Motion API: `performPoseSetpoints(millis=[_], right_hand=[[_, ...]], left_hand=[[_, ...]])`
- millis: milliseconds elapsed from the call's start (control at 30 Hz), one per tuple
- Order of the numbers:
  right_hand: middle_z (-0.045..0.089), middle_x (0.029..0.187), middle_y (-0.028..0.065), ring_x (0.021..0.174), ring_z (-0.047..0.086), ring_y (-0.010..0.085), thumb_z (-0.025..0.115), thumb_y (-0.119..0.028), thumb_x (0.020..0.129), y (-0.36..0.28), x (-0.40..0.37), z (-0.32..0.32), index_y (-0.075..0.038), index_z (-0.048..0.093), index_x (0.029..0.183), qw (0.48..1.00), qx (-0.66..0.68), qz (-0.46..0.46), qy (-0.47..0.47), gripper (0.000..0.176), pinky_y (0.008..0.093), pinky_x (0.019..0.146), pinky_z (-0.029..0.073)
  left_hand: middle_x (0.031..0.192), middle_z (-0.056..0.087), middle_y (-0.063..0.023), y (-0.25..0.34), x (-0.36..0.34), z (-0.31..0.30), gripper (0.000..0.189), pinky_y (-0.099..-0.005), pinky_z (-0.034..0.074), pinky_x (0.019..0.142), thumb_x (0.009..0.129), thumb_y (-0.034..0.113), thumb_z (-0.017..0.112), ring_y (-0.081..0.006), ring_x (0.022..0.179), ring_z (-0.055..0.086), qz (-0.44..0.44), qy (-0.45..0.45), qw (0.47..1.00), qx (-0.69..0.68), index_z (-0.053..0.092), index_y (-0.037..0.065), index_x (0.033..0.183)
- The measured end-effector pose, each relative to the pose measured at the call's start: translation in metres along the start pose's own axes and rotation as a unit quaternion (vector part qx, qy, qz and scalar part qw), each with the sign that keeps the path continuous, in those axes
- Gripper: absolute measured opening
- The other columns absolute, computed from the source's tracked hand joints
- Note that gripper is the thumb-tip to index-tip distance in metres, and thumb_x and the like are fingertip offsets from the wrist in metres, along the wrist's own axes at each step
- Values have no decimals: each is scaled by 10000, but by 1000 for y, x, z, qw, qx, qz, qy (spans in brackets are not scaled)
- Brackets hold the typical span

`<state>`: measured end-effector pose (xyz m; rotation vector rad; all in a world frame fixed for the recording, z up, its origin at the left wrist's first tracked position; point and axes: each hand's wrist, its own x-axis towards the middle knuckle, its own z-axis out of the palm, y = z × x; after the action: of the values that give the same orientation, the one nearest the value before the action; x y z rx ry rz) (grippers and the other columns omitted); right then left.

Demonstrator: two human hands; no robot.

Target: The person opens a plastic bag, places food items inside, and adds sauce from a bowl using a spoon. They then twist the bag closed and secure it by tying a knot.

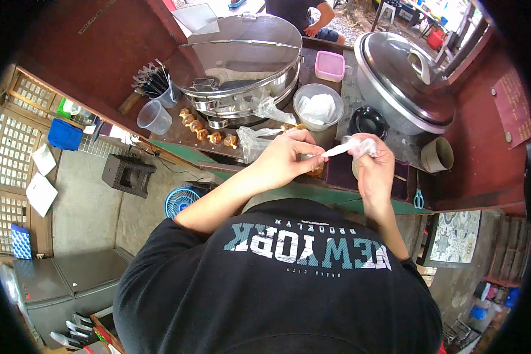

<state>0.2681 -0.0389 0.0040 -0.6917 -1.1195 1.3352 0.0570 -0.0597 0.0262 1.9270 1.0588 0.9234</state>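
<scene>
A thin clear plastic bag (341,147) is stretched and twisted between my two hands over the counter's near edge. My left hand (286,159) pinches one twisted end with thumb and finger. The bunched other end sits in the closed fingers of my right hand (374,174). Small knotted bags of brown sauce (215,138) lie in a row on the counter, left of my left hand. Loose clear plastic (255,144) lies between that row and my hand. Just beyond my hands stand a clear bowl (302,121) of white plastic and a black bowl (367,122).
A big round metal steamer (248,59) fills the back left; a lidded pot (389,88) stands at right. Nearby are a pink-lidded box (329,65), plastic cups (155,118), a beige cup (438,154) and blue scissors (418,199). Across the counter is a person (292,17).
</scene>
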Motion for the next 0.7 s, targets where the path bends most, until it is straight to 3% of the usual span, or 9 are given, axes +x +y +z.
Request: performPoseSetpoints(millis=[267, 300, 400, 567, 700], right_hand=[[632, 986, 38, 916, 552, 100, 675, -91, 836, 3, -4, 19, 18, 631, 1036, 995, -41, 50, -74, 232, 262, 824, 440], [647, 915, 43, 878, 557, 100, 652, -159, 866, 3, -4, 20, 22, 663, 927, 988, -129, -6, -80, 191, 258, 794, 439], [651, 841, 46, 823, 567, 103, 628, -208, 886, 0, -1, 15, 21, 673, 839, 996, -58, 16, -65, 238, 247, 766, 434], [651, 824, 44, 777, 571, 104, 599, -189, 905, -6, 2, 8, 18, 665, 861, 997, -47, 2, -57, 221, 245, 758, 439], [662, 875, 54, 851, 588, 120, 612, -149, 892, -4, -1, 8, 20, 663, 932, 994, -73, 33, -70, 181, 256, 790, 457]], left_hand=[[881, 570, -82, 8, 6, 2, 198, -304, 443, 740, 850, 194, 644, -204, 842, 567, 21, 21, 999, 22, 694, 58, 986], [888, 569, -82, 7, 6, 3, 199, -304, 443, 744, 853, 189, 640, -204, 848, 565, 26, 20, 999, 18, 692, 55, 991], [902, 564, -82, 8, 5, 6, 193, -302, 440, 753, 854, 174, 639, -204, 867, 558, 47, 24, 998, 17, 690, 48, 992], [911, 567, -79, 12, 2, 3, 185, -296, 438, 762, 835, 146, 658, -203, 881, 553, 52, 28, 997, 43, 694, 54, 992], [887, 587, -75, 22, 2, 1, 185, -292, 456, 753, 802, 111, 682, -205, 853, 580, 9, 54, 997, 58, 703, 71, 981]])
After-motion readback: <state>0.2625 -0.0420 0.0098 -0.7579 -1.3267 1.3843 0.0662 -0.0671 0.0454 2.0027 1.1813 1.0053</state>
